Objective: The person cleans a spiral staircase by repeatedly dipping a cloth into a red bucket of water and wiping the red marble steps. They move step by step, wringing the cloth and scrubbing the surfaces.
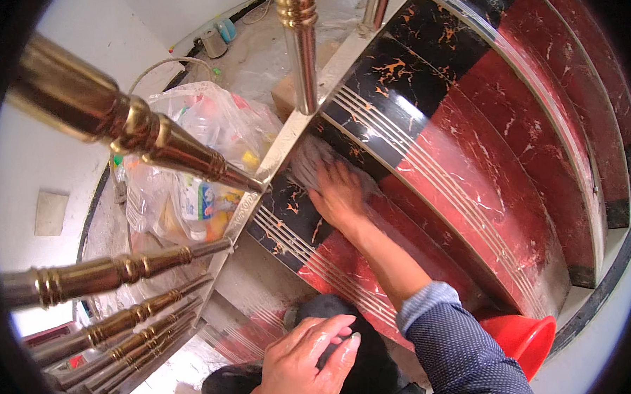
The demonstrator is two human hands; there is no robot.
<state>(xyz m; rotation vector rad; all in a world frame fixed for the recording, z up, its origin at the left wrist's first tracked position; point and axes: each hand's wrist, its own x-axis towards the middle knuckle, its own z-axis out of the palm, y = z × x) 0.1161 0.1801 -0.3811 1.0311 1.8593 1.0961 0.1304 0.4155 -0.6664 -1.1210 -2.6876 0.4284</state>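
Observation:
My right hand (342,193) lies flat over a wet grey cloth (311,157), pressing it onto a stair tread beside the riser of the step above. The tread is black marbled stone (294,203) near the railing and red marbled stone (344,254) farther along, with pale grooved strips (346,285) along its front edge. Held in the air above my dark-trousered knee (325,307), my left hand (309,358) looks wet. Its fingers are half bent, the thumb stands apart, and nothing is in it.
Brass-coloured balusters (132,120) rise from a metal base rail (286,140) along the left. Behind them sits a clear plastic bag (200,107) of bottles. A red plastic bucket or basin (528,346) stands by my right sleeve. Higher steps (534,119) curve up along the right.

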